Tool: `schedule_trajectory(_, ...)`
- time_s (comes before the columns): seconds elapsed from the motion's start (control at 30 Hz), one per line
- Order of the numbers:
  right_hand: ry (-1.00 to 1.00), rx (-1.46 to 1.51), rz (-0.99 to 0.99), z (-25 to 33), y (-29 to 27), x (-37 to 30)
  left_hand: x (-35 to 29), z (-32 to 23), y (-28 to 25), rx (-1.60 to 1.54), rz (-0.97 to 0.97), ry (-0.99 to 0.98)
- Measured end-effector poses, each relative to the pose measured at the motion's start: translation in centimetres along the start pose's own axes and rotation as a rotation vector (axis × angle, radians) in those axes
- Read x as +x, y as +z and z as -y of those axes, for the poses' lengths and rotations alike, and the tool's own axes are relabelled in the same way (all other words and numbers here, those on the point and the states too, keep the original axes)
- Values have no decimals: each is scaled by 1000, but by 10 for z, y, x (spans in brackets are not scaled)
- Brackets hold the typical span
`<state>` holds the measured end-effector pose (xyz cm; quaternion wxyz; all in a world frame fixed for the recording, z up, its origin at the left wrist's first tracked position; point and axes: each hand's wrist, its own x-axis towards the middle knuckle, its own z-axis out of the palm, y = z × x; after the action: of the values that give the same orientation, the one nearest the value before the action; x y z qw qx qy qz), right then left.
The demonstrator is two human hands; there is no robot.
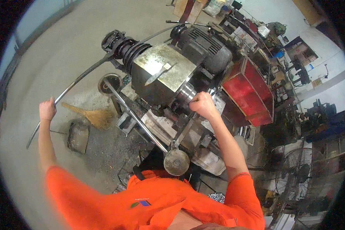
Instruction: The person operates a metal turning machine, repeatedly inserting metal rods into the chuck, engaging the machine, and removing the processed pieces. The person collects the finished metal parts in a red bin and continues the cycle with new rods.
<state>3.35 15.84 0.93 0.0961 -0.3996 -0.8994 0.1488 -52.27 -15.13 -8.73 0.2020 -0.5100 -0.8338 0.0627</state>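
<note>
My left hand (47,109) is closed around a long dark metal bar (84,76) that curves from the lower left up through the lathe (165,73). My right hand (202,105) is clenched in a fist right at the lathe's shiny chuck (186,94), gripping something there that I cannot make out. The machine has a worn steel headstock cover, a grey motor (207,48) on top and black belt pulleys (132,51) at its left end. My orange sleeves and chest fill the lower edge.
A red metal box (253,92) sits right of the lathe. A straw broom (92,115) and a dustpan (78,136) lie on the concrete floor at left. A round handwheel (176,161) sticks out toward me. A floor fan (301,172) and cluttered benches stand at right.
</note>
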Motion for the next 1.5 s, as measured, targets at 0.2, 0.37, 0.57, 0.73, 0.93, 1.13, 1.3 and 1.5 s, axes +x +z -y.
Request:
schedule_trajectory(0.2, 14, 68, -35, -5, 1, -8, 18, -17, -4, 2, 68, -262)
schedule_trajectory(0.37, -142, 52, -314, -8, -5, -51, 32, -79, -36, -539, -108, -334)
schedule_trajectory(0.57, 3, 249, -508, -55, -31, -166, 2, -216, 110, -1056, 632, -326)
schedule_trajectory(0.73, 517, 299, -473, -103, -38, -285, -27, -325, 53, -436, 518, 306)
schedule_trajectory(0.93, 879, 63, -535, -171, -32, -394, 10, -306, 15, -154, 499, 457)
schedule_trajectory(1.13, 1423, -362, -62, -256, 24, -585, 25, -259, 51, -710, 495, 143)
schedule_trajectory(1.3, 1451, -408, -166, -193, 33, -555, 41, -260, -12, -1533, 381, -372)
schedule_trajectory(1.5, 1325, 165, -198, -108, 95, -569, 38, -325, -34, -1604, 194, -611)
